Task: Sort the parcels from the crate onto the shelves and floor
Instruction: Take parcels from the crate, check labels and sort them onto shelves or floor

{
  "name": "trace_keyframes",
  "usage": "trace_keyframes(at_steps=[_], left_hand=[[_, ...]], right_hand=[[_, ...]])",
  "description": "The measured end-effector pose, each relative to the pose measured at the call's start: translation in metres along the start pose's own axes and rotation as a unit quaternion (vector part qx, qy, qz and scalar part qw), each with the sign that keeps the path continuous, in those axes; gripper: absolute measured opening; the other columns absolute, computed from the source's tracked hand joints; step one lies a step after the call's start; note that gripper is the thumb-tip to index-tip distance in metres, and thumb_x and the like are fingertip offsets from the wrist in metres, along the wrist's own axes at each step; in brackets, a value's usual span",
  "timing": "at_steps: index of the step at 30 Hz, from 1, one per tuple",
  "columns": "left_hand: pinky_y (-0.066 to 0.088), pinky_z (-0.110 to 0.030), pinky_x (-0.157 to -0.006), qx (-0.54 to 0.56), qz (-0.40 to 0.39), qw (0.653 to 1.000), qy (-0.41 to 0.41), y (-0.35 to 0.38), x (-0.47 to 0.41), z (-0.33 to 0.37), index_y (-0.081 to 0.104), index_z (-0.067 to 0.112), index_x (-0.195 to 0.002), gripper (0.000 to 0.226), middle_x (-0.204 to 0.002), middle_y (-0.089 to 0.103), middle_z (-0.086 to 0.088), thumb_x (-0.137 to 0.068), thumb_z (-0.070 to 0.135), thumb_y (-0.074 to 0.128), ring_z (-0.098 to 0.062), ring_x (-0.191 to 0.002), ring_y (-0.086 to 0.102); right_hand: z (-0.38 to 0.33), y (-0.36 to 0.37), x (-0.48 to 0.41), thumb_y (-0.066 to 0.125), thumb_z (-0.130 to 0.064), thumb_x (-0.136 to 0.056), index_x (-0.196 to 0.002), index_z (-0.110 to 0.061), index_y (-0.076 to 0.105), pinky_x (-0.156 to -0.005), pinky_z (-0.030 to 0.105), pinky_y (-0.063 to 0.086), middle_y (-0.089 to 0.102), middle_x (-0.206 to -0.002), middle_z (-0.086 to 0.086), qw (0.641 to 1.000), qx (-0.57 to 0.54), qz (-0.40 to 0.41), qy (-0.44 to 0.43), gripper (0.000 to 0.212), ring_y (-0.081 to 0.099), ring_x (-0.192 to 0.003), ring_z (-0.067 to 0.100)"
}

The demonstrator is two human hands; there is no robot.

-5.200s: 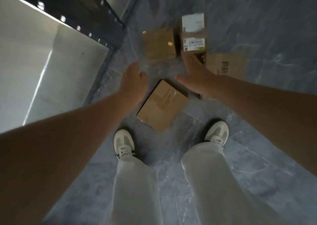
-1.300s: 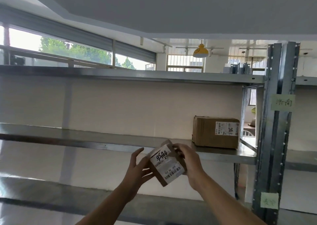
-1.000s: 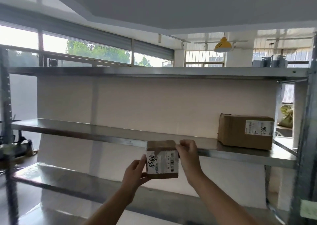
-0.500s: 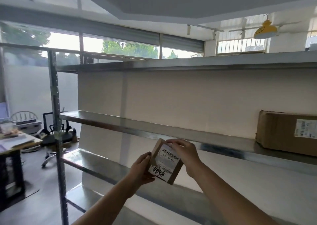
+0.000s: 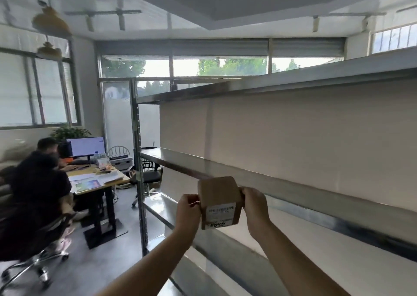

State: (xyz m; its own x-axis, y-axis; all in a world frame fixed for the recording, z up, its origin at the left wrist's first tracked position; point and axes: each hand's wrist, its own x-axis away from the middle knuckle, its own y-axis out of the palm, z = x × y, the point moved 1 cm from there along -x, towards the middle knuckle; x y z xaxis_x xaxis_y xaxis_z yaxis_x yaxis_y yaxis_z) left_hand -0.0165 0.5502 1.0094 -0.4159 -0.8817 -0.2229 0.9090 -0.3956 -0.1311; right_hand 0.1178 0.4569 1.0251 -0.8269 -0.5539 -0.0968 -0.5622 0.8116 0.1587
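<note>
Parcel [image 5: 218, 202] up in both hands, and the head view is the only view there is. It's a small brown carton held in the air in front of the metal rack. It sits just below the front lip of the middle shelf [image 5: 338, 219] and above the lower shelf [image 5: 162, 203], touching neither. The left hand [image 5: 188, 210] has its fingers curled against the carton's left side. The right hand [image 5: 253, 205] wraps the right side, fingers bent round toward the back, so the box is squeezed between the two. The white label [image 5: 220, 211] faces the camera, with a handwritten number along the bottom edge that looks upside down.

My read is that this is the check-and-place step: find the number, pick the level, set it down. To do that well, turn the box until the writing reads the right way. Lift it clear of the lip rather than nudging the edge, land it flat, then slide it back with the label facing out. The two-sided squeeze suits a light carton. Loosen it only once the base is resting on the steel.

Off to the left, past the upright post [image 5: 137, 160], seated people [image 5: 38, 178] work at a desk [image 5: 99, 178] with a lit monitor [image 5: 85, 145].
</note>
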Motion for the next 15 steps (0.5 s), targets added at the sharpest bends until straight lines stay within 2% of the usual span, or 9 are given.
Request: trace_keyframes(at_steps=[3,5,8,10,12,15], left_hand=[[0.05,-0.015,-0.053,0.021,0.055,0.998,0.003,-0.013,-0.009,-0.012,0.061,0.008,-0.104,0.021,-0.097,0.069,-0.007,-0.092,-0.005,0.05,-0.013,-0.083,0.067],[0.054,-0.027,-0.062,0.031,0.079,0.996,-0.003,-0.021,-0.013,-0.019,0.06,0.005,-0.102,0.018,-0.099,0.068,-0.015,-0.091,-0.005,0.049,-0.022,-0.085,0.066],[0.059,-0.043,-0.081,0.052,0.091,0.994,-0.01,-0.03,-0.013,-0.028,0.062,0.004,-0.102,0.018,-0.099,0.068,-0.017,-0.093,-0.002,0.047,-0.029,-0.092,0.067],[0.057,-0.039,-0.077,0.059,0.089,0.994,-0.005,-0.039,-0.011,-0.032,0.063,0.009,-0.105,0.02,-0.096,0.069,-0.012,-0.096,0.004,0.046,-0.024,-0.088,0.067],[0.057,-0.034,-0.072,0.067,0.072,0.995,0.002,-0.053,-0.011,-0.032,0.066,0.015,-0.107,0.023,-0.096,0.07,-0.01,-0.098,0.009,0.045,-0.019,-0.084,0.066],[0.055,-0.036,-0.079,0.057,0.03,0.998,-0.011,-0.077,-0.019,-0.043,0.069,0.017,-0.107,0.025,-0.097,0.07,-0.017,-0.101,0.02,0.045,-0.024,-0.087,0.067]], right_hand=[[0.013,0.007,-0.007,0.052,-0.014,-0.091,-0.096,-0.011,0.071,-0.08,0.038,0.049,0.074,-0.093,0.001,0.997,-0.041,-0.057,0.016,0.02,0.065,-0.089,0.014],[0.024,0.011,-0.009,0.052,-0.017,-0.093,-0.103,-0.019,0.073,-0.089,0.041,0.052,0.074,-0.101,-0.002,0.994,-0.057,-0.094,0.027,0.023,0.066,-0.101,0.011],[0.038,0.021,-0.005,0.044,-0.008,-0.095,-0.115,-0.027,0.069,-0.077,0.03,0.055,0.072,-0.106,0.0,0.987,-0.052,-0.151,0.03,0.038,0.066,-0.102,0.014],[0.047,0.029,-0.004,0.042,-0.004,-0.094,-0.123,-0.025,0.065,-0.072,0.025,0.055,0.072,-0.107,0.003,0.983,-0.04,-0.172,0.043,0.042,0.067,-0.1,0.015],[0.052,0.042,-0.005,0.043,-0.002,-0.093,-0.128,-0.019,0.063,-0.072,0.027,0.057,0.071,-0.107,0.009,0.98,-0.024,-0.186,0.064,0.044,0.068,-0.096,0.019],[0.058,0.066,-0.009,0.044,0.002,-0.092,-0.133,-0.01,0.058,-0.068,0.027,0.058,0.071,-0.108,0.016,0.976,-0.008,-0.197,0.09,0.046,0.068,-0.088,0.021]])
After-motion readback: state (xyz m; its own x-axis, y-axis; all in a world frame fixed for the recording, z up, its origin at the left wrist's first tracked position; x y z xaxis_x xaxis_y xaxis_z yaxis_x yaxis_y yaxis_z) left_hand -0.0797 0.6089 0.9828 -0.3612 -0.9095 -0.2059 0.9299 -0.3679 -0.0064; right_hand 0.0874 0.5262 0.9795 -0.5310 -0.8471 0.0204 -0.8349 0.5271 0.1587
